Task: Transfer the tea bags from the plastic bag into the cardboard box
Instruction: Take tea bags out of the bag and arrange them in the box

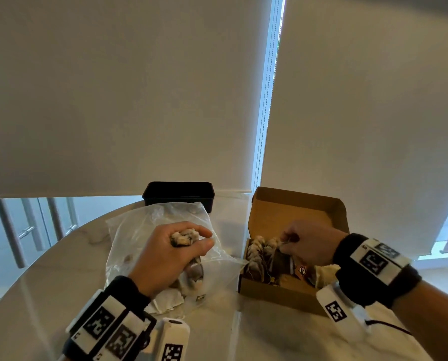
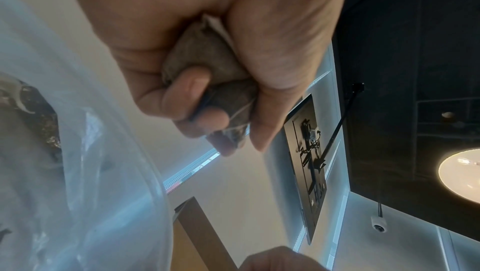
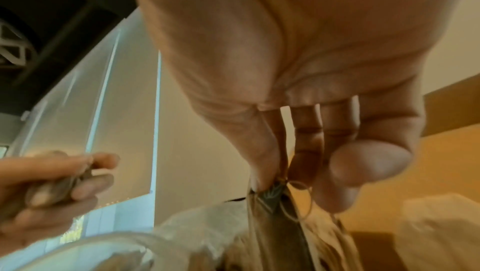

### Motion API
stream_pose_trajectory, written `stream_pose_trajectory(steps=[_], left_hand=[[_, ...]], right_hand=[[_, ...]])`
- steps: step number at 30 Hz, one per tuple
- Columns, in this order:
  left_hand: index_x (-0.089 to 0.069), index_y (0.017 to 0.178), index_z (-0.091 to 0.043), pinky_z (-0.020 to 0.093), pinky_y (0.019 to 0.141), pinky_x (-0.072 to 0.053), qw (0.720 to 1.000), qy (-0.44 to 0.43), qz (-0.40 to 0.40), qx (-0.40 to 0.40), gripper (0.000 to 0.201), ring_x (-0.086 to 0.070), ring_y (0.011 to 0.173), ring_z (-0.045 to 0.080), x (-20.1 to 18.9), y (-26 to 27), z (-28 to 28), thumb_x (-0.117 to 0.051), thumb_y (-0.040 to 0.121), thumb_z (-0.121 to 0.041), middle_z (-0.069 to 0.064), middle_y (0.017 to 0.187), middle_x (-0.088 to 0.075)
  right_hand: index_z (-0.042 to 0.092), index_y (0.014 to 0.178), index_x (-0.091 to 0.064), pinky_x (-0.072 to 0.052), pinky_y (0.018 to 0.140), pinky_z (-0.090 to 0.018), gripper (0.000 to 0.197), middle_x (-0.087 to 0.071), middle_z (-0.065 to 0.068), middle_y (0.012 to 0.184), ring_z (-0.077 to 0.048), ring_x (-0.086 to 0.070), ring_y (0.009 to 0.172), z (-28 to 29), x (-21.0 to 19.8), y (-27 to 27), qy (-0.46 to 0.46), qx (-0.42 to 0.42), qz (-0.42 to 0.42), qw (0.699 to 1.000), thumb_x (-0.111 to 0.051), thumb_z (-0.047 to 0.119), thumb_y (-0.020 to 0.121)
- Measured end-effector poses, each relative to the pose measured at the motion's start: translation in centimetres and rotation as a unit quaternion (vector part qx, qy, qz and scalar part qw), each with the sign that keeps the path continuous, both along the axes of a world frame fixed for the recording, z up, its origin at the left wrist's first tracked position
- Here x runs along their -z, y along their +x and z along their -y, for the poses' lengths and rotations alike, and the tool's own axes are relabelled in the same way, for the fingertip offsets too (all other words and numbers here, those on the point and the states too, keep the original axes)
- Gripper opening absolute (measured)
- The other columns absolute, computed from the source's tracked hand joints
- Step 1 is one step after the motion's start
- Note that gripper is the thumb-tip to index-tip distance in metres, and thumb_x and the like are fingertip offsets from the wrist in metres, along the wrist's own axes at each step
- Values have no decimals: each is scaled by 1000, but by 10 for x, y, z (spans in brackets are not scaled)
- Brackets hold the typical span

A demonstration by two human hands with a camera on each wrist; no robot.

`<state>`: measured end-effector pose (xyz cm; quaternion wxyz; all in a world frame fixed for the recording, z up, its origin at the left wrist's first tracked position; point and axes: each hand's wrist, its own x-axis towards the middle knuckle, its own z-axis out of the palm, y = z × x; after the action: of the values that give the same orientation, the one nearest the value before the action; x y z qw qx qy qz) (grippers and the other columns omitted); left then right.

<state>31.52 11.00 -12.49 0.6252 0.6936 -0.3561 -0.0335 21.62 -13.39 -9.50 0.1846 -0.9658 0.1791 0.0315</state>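
A clear plastic bag [image 1: 139,230] lies crumpled on the round table, with a few tea bags [image 1: 195,276] still inside it. Above it my left hand [image 1: 177,252] grips a bunch of tea bags [image 1: 183,238], also seen as brown tea bags [image 2: 207,60] in my left hand [image 2: 221,94]. The open cardboard box [image 1: 277,290] stands to the right, holding several tea bags [image 1: 259,254]. My right hand [image 1: 306,243] is over the box and pinches the top of a tea bag [image 3: 275,197] between thumb and fingers [image 3: 306,152].
A black rectangular container [image 1: 178,194] stands behind the plastic bag at the table's far edge. The box lid [image 1: 295,212] stands upright behind my right hand. The pale marble table [image 1: 35,282] curves away on the left. Roller blinds cover the windows beyond.
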Motion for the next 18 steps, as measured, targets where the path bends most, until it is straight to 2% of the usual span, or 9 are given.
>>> stream_pose_trajectory(steps=[4, 6, 9, 13, 16, 18], left_hand=[[-73, 83, -12, 12, 51, -46, 1000, 6, -6, -7, 5, -60, 54, 2, 1, 1, -1, -72, 78, -12, -1, 66, -69], [-72, 86, -15, 13, 49, -45, 1000, 6, -13, -9, 8, -57, 51, 2, 2, 2, -1, -72, 79, -13, -1, 65, -67], [-71, 93, -20, 15, 49, -45, 1000, 11, -14, -17, 16, -55, 49, 1, 3, 1, 0, -73, 78, -16, 0, 66, -65], [-69, 97, -21, 15, 47, -43, 1000, 11, -19, -8, 21, -52, 46, 2, 4, 0, 1, -73, 78, -15, 2, 62, -63], [-69, 98, -21, 16, 48, -45, 1000, 14, -17, -8, 21, -54, 48, 2, 4, 0, 0, -73, 78, -15, 3, 64, -64], [-69, 97, -21, 16, 48, -45, 1000, 14, -15, -9, 21, -54, 48, 2, 5, 0, 0, -73, 78, -15, 3, 64, -64]], right_hand=[[30, 83, -59, -47, 68, -18, 10, -61, 5, 96, -10, -59, 84, 1, 14, 7, -7, 11, -20, 1000, -58, 27, 93], [28, 89, -61, -47, 67, -17, 5, -61, 4, 101, -9, -58, 82, -2, 18, 10, -3, 17, -20, 1000, -59, 26, 92], [27, 90, -63, -49, 63, -17, 5, -61, 4, 98, -9, -58, 80, -6, 20, 13, 3, 26, -19, 999, -61, 23, 92], [28, 84, -62, -55, 69, -21, 10, -63, 2, 96, -12, -63, 82, -9, 19, 14, 27, 39, -9, 999, -63, 20, 90], [24, 89, -64, -55, 66, -19, 6, -63, 2, 94, -11, -64, 78, -10, 22, 13, 48, 53, -9, 997, -62, 18, 91], [21, 92, -65, -58, 70, -23, 6, -66, -1, 95, -14, -67, 80, -10, 24, 13, 69, 60, -10, 996, -62, 16, 91]])
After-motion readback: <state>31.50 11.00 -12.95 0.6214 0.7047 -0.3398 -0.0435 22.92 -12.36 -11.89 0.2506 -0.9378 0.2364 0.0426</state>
